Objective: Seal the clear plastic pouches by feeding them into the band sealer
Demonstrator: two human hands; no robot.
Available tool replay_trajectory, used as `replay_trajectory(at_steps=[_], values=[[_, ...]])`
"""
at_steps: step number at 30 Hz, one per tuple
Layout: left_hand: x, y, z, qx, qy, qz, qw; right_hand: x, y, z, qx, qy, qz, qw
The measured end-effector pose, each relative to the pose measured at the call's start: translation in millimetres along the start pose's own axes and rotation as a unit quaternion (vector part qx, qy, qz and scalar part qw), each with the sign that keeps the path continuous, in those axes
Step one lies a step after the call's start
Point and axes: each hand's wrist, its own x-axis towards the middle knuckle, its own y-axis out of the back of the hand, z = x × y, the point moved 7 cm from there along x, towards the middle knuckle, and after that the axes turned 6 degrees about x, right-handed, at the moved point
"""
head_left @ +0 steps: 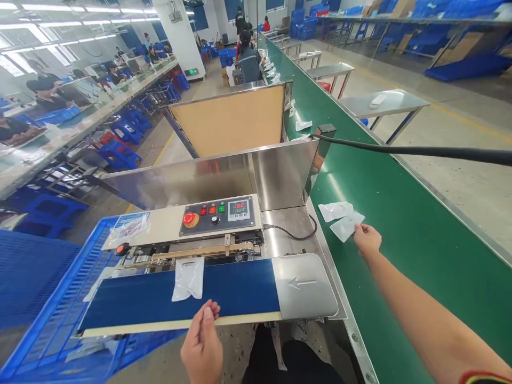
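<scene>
On the green conveyor belt [400, 229], two white pouches lie partly overlapping. My right hand [367, 238] pinches the edge of the nearer pouch [346, 226]; the other pouch [335, 211] lies just beyond it. My left hand [203, 341] is at the near edge of the sealing machine's blue belt [240, 290], its fingers curled together with nothing seen in them. Another white pouch [188, 280] hangs from the sealing machine [220, 218] onto the blue belt, a little beyond my left hand and apart from it.
A blue crate [52, 314] with pouches stands left of the machine. Steel panels [216, 173] rise behind it. A black cable [420, 151] crosses above the green belt. Further pouches lie up the belt, near a seated person [250, 61].
</scene>
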Motion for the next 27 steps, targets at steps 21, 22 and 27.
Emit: replay_trajectory(at_steps=[21, 22, 27], values=[[-38, -161.8, 51, -0.066, 0.011, -0.276, 0.959, -269, -27, -136, 0.148, -0.028, -0.299, 0.942], [-29, -166.7, 49, -0.069, 0.031, -0.271, 0.960, -266, -34, -136, 0.152, -0.050, -0.288, 0.944], [3, -183.9, 49, -0.071, 0.053, -0.252, 0.964, -261, -70, -139, 0.175, -0.126, -0.281, 0.935]])
